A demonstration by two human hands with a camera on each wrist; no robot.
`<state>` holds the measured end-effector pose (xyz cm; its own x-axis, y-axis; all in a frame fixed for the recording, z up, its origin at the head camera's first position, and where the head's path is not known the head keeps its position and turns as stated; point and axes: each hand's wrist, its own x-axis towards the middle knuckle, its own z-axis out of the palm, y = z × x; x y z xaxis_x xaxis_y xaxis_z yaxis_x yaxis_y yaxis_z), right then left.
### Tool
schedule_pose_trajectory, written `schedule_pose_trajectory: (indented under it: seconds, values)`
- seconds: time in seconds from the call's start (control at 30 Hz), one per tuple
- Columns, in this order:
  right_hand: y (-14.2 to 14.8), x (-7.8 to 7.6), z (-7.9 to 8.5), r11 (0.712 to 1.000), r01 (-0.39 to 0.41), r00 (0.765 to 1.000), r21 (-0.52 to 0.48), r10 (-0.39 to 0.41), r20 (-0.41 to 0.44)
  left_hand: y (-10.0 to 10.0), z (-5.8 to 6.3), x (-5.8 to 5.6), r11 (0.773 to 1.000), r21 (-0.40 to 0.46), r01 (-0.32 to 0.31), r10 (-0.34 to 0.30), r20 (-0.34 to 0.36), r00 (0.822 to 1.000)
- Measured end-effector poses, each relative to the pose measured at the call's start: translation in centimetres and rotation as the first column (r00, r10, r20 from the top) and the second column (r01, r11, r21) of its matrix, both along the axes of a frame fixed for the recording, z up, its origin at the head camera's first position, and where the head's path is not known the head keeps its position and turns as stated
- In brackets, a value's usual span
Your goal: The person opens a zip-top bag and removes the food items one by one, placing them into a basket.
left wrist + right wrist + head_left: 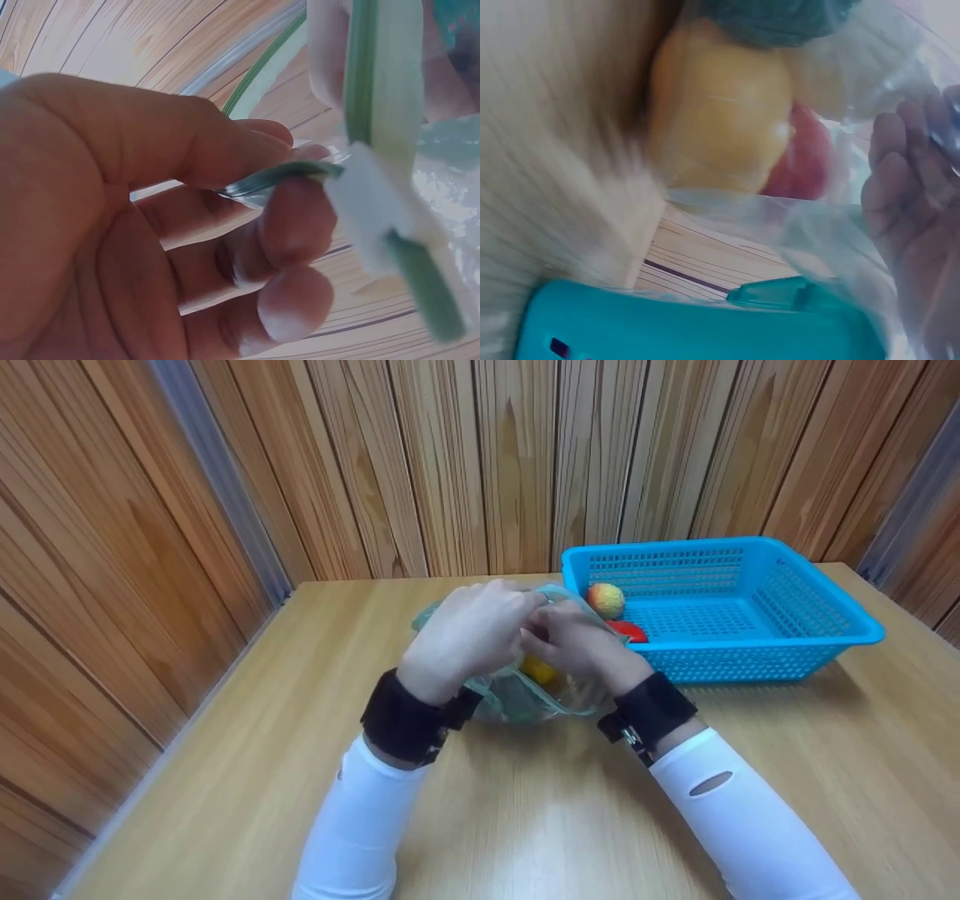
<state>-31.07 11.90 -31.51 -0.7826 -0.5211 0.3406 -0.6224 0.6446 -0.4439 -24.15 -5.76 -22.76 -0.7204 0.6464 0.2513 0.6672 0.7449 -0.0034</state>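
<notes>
A clear zip bag (517, 697) with a green closure strip stands on the table before me. My left hand (476, 626) pinches the green strip (277, 176) between thumb and fingers, close to a white slider (382, 206). At the bag's other side, my right hand (574, 637) has its fingers curled at the upper edge, holding the film. Through the film show a yellow item (720, 112), a red item (802, 157) and a dark green item (780, 19); their kinds are blurred. Both hands hide much of the bag's mouth.
A blue plastic basket (750, 664) stands at the back right, close beside the bag. Inside its left end lie a yellow-red round fruit (606, 601) and a red item (628, 631). Wooden panel walls (517, 465) border the table (315, 697) behind and at left.
</notes>
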Motion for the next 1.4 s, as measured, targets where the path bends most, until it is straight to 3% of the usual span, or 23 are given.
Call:
schedule_pose_trajectory:
  seconds: [0.2,0.37,0.5,0.77,0.9,1.1,1.3,1.4]
  values:
    - [0.3,0.6,1.7,0.999,-0.038,0.994,-0.022,0.036,-0.100,-0.2,0.0,-0.3,1.000,0.011,-0.011,0.011,-0.027,1.000]
    - [0.7,0.7,2.1,0.988,-0.120,0.969,-0.098,0.095,-0.229,-0.2,-0.2,-0.5,0.999,0.032,-0.020,0.021,-0.031,0.999]
    - [1.2,0.9,2.0,0.976,-0.151,0.965,-0.156,0.112,-0.235,-0.1,-0.3,-0.6,1.000,0.026,-0.008,0.009,-0.030,1.000]
    - [0.4,1.3,1.9,0.989,-0.119,0.951,-0.083,0.090,-0.296,-0.2,-0.5,-0.6,0.999,0.039,-0.017,0.019,-0.053,0.998]
    - [0.4,1.1,1.4,0.986,-0.122,0.949,-0.116,0.081,-0.304,-0.2,-0.6,-0.6,0.999,0.042,-0.018,0.020,-0.052,0.998]
    - [1.0,0.9,1.1,0.963,-0.184,0.910,-0.195,0.092,-0.405,0.2,-0.7,-0.7,1.000,0.020,0.014,-0.013,-0.073,0.997]
    - [0.7,2.2,3.0,0.971,-0.178,0.884,-0.160,0.087,-0.458,-0.1,-0.4,-0.9,0.999,0.041,0.008,-0.004,-0.098,0.995]
    - [0.5,3.2,4.3,0.966,-0.203,0.854,-0.161,0.094,-0.512,-0.2,-0.5,-1.0,0.998,0.056,0.004,0.002,-0.099,0.995]
